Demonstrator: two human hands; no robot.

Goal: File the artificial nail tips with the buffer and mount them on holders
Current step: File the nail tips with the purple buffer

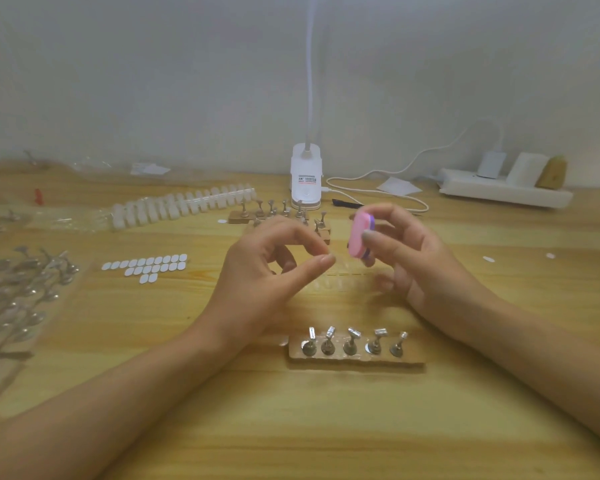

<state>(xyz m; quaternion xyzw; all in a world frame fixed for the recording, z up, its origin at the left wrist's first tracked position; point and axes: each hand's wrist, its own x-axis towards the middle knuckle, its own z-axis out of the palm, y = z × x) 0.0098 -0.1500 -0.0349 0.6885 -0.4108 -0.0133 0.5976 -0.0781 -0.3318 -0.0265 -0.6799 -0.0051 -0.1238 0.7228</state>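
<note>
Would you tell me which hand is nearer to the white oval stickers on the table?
Left. The left hand is just right of the white oval stickers; the right hand, holding the pink buffer, is farther right.

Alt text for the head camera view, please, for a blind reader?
A right hand holds a pink buffer beside a left hand pinching what seems a clear nail tip, above five metal holders on a wooden table.

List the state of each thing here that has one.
left hand, pinches nail tip
nail tip, clear, faintly seen, off the table
right hand, grips buffer
buffer, pink, raised, not touching the nail tip
holders, five upright on the near strip
power strip, plugs inserted
</note>
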